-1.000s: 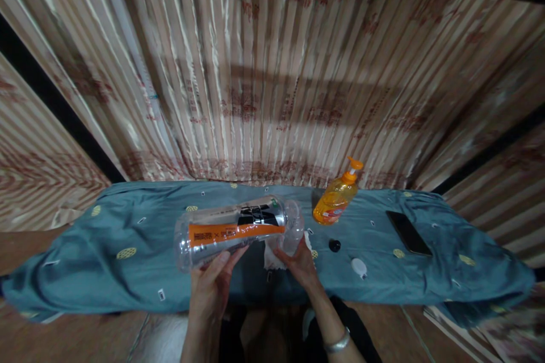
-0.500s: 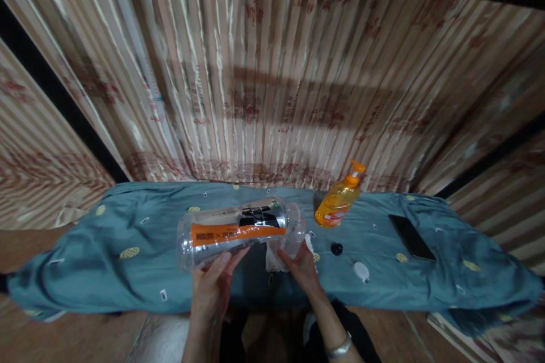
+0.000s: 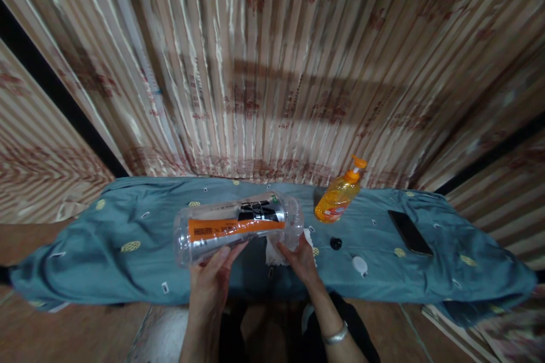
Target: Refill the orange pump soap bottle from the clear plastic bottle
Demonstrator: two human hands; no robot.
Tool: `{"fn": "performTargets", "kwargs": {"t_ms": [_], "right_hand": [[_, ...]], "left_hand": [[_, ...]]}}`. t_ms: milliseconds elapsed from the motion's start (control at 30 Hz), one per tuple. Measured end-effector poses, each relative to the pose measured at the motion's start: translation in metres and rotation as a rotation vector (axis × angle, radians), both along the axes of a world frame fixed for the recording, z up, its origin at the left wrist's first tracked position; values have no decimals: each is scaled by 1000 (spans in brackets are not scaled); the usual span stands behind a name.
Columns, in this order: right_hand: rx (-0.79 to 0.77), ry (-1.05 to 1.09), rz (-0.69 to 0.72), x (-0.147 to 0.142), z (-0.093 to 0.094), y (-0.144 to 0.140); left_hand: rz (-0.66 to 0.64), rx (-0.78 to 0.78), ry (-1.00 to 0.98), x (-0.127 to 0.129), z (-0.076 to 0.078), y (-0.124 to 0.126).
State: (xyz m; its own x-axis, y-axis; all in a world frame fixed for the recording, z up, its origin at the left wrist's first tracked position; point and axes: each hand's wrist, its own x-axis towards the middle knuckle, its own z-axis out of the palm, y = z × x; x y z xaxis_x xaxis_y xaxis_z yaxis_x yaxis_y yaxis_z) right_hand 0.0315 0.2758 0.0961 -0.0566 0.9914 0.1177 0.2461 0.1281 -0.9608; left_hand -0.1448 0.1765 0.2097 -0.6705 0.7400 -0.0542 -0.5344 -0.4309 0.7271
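Observation:
A big clear plastic bottle (image 3: 232,226) with a silver, black and orange label lies sideways in the air over the bed-like surface, its right end a little higher. My left hand (image 3: 213,275) holds it from below near its left end, thumb along the near side. My right hand (image 3: 301,258) grips the clear right end, and some of its fingers are hidden behind the plastic. Under that end, a white tissue (image 3: 275,253) rests on the cloth, partly covered by the bottle and hand.
A teal patterned cloth (image 3: 145,261) covers the surface. To the right stand an orange pump bottle (image 3: 337,198), a small black cap (image 3: 336,243), a white round disc (image 3: 360,265) and a dark phone (image 3: 409,232). Striped curtains (image 3: 272,79) hang behind, between dark poles.
The bottle has shifted very slightly left, with both hands keeping their hold. The whole view has moved a little; the other things have stayed in place.

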Motion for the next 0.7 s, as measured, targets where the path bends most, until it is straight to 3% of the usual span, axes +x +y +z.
{"fn": "performTargets", "kwargs": {"t_ms": [700], "right_hand": [[7,-68,3,3,-6,0]], "left_hand": [[16,-43,-28,6,5,1]]}}
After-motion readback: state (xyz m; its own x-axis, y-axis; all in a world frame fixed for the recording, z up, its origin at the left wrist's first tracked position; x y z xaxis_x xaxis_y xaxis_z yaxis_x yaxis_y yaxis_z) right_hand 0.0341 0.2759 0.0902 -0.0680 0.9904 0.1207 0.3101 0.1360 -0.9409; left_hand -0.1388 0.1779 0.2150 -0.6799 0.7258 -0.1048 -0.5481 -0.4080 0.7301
